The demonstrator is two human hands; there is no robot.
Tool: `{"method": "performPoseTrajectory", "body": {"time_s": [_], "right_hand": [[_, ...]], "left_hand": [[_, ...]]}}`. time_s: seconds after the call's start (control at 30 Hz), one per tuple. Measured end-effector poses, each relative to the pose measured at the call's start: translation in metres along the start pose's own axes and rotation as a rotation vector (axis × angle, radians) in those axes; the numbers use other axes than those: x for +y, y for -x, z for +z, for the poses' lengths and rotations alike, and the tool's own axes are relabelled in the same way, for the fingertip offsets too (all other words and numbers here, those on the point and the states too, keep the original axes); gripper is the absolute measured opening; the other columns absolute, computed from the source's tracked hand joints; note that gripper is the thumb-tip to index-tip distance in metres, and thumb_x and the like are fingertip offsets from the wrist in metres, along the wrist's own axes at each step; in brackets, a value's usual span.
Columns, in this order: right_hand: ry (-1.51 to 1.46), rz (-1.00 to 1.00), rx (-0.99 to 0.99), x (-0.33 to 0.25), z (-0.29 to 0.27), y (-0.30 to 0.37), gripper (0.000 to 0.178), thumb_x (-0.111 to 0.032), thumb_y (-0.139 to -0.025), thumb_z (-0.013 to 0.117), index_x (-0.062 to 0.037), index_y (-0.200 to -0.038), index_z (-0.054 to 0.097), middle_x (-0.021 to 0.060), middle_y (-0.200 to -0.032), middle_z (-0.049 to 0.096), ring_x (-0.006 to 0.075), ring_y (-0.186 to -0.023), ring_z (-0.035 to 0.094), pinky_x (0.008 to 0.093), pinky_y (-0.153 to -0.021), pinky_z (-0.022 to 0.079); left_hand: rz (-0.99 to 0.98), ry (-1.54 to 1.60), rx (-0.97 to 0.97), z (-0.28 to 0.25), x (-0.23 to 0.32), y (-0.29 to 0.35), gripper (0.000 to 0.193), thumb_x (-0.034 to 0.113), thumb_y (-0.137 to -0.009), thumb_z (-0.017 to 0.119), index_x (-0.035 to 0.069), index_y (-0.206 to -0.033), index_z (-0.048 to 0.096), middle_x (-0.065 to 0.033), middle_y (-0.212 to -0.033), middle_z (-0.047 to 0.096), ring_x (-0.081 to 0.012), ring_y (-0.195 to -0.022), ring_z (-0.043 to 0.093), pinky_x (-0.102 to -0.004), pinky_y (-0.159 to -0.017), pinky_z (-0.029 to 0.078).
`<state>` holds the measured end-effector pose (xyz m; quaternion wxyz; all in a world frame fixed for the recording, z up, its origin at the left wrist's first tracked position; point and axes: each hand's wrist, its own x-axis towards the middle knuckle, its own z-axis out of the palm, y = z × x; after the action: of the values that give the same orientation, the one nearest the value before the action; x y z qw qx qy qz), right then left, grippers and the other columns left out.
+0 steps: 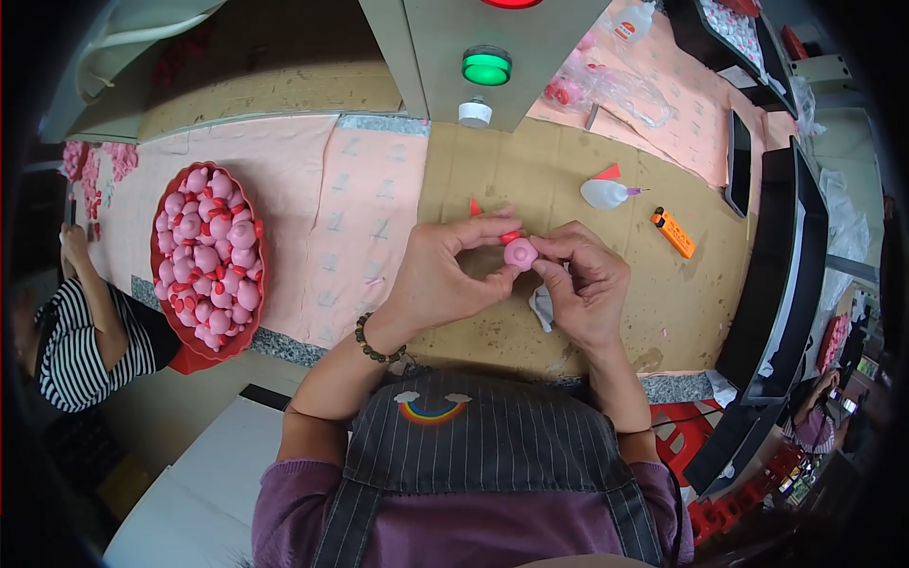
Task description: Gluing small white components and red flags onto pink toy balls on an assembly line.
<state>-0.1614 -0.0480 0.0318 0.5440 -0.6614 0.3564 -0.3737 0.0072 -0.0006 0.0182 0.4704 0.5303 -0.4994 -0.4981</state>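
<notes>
Left hand (pixel 437 281), right hand (pixel 589 289): fingertips pinch one pink-and-red figurine (pixel 520 254) between them. Probably hand-fitting; next move wants steady grip.

A purple top (pixel 445 535) with short sleeves (pixel 295 497) shows beneath a dark apron (pixel 530 440), which has thin pale pinstripes and matching straps (pixel 346 528). Toward the apron's left edge curves a multicoloured rainbow (pixel 433 417), a pale cloud (pixel 407 398) at each end. A dark beaded bracelet (pixel 372 353) circles the left hand's (pixel 431 284) wrist.

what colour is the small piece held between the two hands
The small piece is pink, with red at its upper edge; best in the head view.
</notes>
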Motion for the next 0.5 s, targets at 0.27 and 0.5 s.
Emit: {"method": "performPoseTrajectory", "body": {"time_s": [0.27, 0.5], "right_hand": [[0.087, 0.010, 0.027, 0.0025, 0.0024, -0.0002, 0.019, 0.015, -0.072, 0.056, 0.0056, -0.087, 0.064, 0.0092, -0.079, 0.059, 0.0122, -0.071, 0.054, 0.0210, -0.063, 0.042], [0.083, 0.008, 0.042, 0.0043, 0.0023, 0.0007, 0.017, 0.014, -0.072, 0.057, 0.0052, -0.085, 0.064, 0.0094, -0.078, 0.060, 0.0127, -0.070, 0.056, 0.0215, -0.062, 0.043]], "left_hand": [[-0.001, -0.067, 0.024, 0.0031, -0.0009, -0.0012, 0.039, -0.007, -0.067, 0.066, -0.003, -0.106, 0.061, -0.0110, -0.100, 0.066, -0.0195, -0.114, 0.052, -0.0299, -0.096, 0.040], [-0.005, -0.072, 0.017, 0.0032, -0.0014, -0.0014, 0.039, -0.007, -0.067, 0.065, -0.002, -0.105, 0.062, -0.0105, -0.100, 0.067, -0.0195, -0.114, 0.052, -0.0298, -0.096, 0.041]]}}
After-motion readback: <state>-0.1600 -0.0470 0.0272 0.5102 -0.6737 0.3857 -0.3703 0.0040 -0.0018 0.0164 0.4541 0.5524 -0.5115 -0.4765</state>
